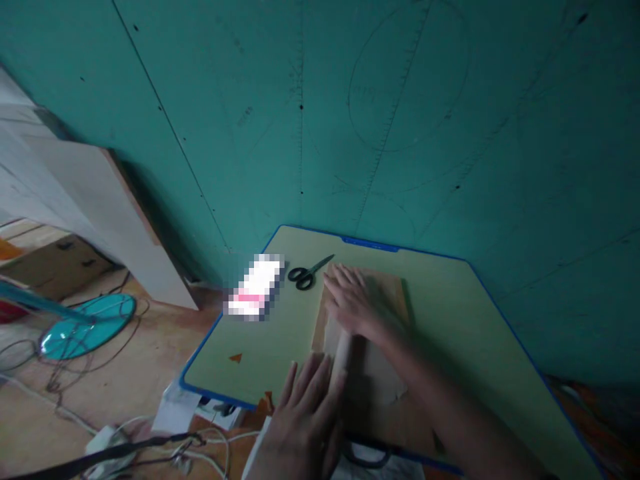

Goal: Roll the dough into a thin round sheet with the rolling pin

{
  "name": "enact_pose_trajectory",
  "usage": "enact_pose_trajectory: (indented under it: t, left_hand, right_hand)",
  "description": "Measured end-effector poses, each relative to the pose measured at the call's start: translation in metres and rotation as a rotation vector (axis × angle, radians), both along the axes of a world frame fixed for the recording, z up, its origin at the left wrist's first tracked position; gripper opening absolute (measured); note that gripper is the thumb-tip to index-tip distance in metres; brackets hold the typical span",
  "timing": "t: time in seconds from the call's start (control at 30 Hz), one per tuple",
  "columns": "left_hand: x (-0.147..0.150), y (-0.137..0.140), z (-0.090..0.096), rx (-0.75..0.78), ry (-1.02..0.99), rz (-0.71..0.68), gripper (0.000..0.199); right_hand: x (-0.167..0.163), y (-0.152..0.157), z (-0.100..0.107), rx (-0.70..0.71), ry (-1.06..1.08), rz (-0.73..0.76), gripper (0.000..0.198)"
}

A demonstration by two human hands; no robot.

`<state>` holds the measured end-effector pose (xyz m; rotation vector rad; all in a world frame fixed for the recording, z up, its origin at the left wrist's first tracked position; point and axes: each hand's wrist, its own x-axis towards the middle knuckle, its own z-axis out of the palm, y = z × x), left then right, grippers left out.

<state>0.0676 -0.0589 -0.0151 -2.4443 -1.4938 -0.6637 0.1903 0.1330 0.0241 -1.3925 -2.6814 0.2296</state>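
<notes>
A flat tan rectangular piece (393,293), like board or stiff paper, lies on the table, with a paler sheet (383,373) over part of it. My right hand (350,300) rests flat near its far left corner, fingers stretched out and pressing down. Close to the near left edge, my left hand (305,407) has its fingers extended, the tips by a raised pale fold (341,357). Neither hand grips anything visible. Black-handled scissors (306,275) lie just left of my right hand, blades pointing away and to the right.
The pale tabletop (450,333) has a blue rim and stands against a green wall (250,133). A blurred-out bright phone-like object (257,287) sits at its left edge. Orange scraps (236,358) lie nearby. Cables (65,400) and a blue round base (90,327) occupy the floor at left.
</notes>
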Motion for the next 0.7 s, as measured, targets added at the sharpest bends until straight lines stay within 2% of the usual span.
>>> enact_pose_trajectory:
  t: [0.1, 0.2, 0.37, 0.47, 0.53, 0.6, 0.7]
  left_hand:
    - [-0.013, -0.002, 0.007, -0.015, -0.025, 0.025, 0.057]
    - [-0.01, -0.002, 0.002, -0.013, -0.063, 0.016, 0.057]
    - [0.026, 0.005, -0.01, -0.032, -0.176, -0.117, 0.056]
    - [0.051, 0.009, -0.008, -0.081, -0.178, -0.229, 0.048]
    - [0.06, 0.01, -0.005, -0.118, -0.16, -0.279, 0.044]
    - [0.059, 0.009, -0.003, -0.129, -0.153, -0.273, 0.046]
    - [0.041, 0.003, -0.001, -0.11, -0.163, -0.219, 0.047]
  right_hand:
    - [-0.023, 0.005, -0.003, 0.024, 0.024, -0.008, 0.054]
    - [-0.024, 0.006, -0.003, 0.04, 0.025, 0.012, 0.052]
    - [0.025, 0.0, -0.003, 0.015, -0.014, 0.011, 0.05]
    - [0.059, -0.006, -0.004, 0.003, -0.03, -0.053, 0.052]
    - [0.07, -0.009, -0.004, -0.001, -0.021, -0.091, 0.055]
    - [0.065, -0.009, -0.005, -0.01, -0.004, -0.1, 0.055]
    - [0.033, -0.006, -0.003, -0.021, 0.035, -0.058, 0.051]
